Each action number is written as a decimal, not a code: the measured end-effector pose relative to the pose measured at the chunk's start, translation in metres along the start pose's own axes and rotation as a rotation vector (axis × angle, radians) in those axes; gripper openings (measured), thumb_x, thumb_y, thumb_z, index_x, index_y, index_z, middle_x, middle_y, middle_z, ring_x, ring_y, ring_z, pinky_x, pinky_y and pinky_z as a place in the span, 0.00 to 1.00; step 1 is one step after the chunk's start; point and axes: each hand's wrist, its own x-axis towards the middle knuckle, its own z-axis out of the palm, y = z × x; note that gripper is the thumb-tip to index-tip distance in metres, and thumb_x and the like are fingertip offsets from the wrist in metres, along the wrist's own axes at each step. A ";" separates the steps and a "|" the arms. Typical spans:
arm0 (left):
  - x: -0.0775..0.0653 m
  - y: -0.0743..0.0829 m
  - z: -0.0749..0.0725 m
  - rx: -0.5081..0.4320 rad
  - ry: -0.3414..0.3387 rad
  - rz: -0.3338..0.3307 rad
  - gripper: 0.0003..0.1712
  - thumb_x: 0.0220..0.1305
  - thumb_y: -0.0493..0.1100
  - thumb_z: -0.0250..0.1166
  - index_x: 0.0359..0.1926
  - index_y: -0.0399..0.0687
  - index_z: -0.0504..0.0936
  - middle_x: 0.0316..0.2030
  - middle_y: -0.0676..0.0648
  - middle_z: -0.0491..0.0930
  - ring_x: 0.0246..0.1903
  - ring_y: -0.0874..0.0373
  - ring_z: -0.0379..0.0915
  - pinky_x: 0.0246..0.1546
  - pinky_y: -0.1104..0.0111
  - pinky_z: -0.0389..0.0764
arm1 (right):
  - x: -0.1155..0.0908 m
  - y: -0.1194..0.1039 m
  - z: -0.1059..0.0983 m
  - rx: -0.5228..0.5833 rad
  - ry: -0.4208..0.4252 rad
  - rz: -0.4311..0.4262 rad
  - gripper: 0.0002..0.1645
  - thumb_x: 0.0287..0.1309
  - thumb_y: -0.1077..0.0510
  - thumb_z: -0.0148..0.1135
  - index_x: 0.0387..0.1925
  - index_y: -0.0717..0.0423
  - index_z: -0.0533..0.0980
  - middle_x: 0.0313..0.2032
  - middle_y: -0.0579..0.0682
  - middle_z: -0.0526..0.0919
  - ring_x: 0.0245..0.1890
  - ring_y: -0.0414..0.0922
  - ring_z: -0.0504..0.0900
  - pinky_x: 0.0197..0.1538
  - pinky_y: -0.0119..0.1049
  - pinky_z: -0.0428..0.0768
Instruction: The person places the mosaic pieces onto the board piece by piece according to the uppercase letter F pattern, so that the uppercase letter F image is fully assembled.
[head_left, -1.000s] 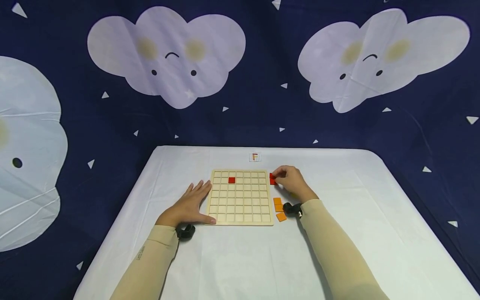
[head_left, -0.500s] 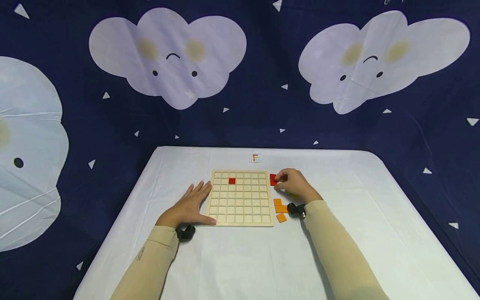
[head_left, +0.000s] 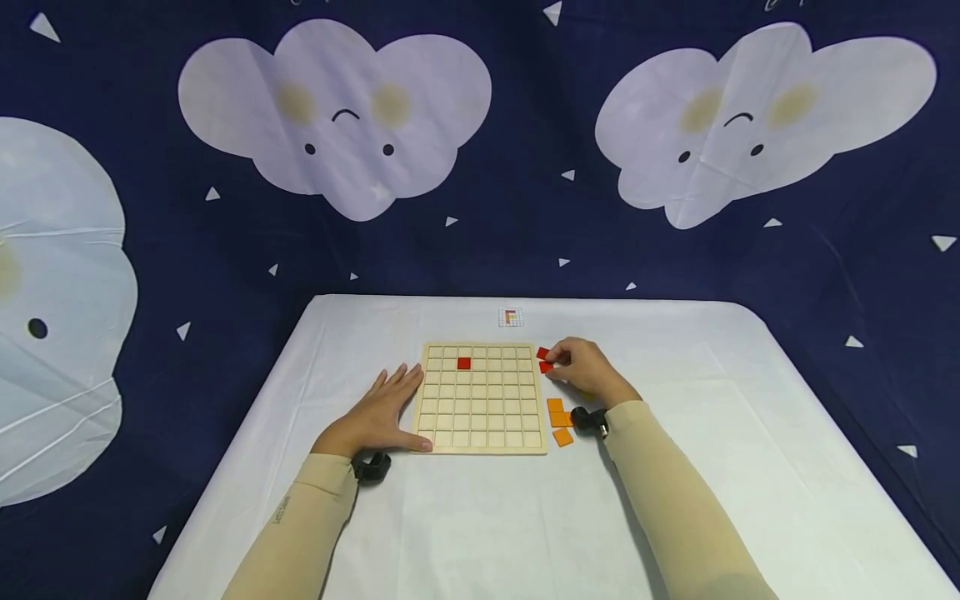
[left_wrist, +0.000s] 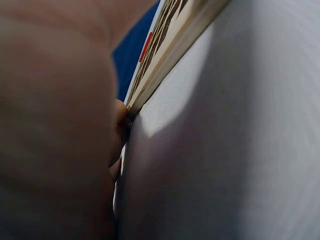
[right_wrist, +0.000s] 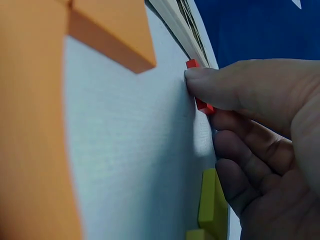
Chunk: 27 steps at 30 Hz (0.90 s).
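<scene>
A wooden grid board (head_left: 481,453) lies on the table, with one red square tile (head_left: 464,363) in a cell of its second row from the back. My left hand (head_left: 378,414) rests spread along the board's left side, its thumb at the near left corner. Right of the board, my right hand (head_left: 585,369) has thumb and index finger at two loose red tiles (head_left: 543,353). It pinches the nearer red tile (right_wrist: 204,107), partly hidden behind the thumb in the right wrist view. The farther one lies tilted beside it.
Several orange tiles (head_left: 562,437) lie between the board's right edge and my right wrist. Yellow-green blocks (right_wrist: 212,205) sit beneath the right hand. A small printed pattern card (head_left: 511,317) lies behind the board on the white table (head_left: 480,533).
My right hand drew back slightly to the right, then moved a little left again. The farther red tile has turned askew, and one orange tile has shifted right. The left hand stays put.
</scene>
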 end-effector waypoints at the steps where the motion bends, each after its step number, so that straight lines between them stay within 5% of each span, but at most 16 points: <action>1: 0.000 0.000 0.000 0.000 0.000 0.000 0.82 0.40 0.81 0.76 0.83 0.38 0.51 0.83 0.43 0.47 0.81 0.44 0.35 0.79 0.50 0.34 | 0.000 0.000 0.000 0.000 0.001 0.001 0.11 0.58 0.64 0.78 0.41 0.56 0.85 0.42 0.51 0.83 0.44 0.52 0.78 0.55 0.46 0.77; 27: 0.000 0.000 0.000 -0.004 0.002 0.007 0.82 0.41 0.81 0.76 0.83 0.38 0.51 0.83 0.43 0.47 0.81 0.45 0.35 0.79 0.50 0.34 | -0.003 0.002 0.002 0.014 0.018 -0.045 0.07 0.60 0.64 0.77 0.39 0.56 0.85 0.40 0.49 0.84 0.42 0.50 0.79 0.53 0.45 0.78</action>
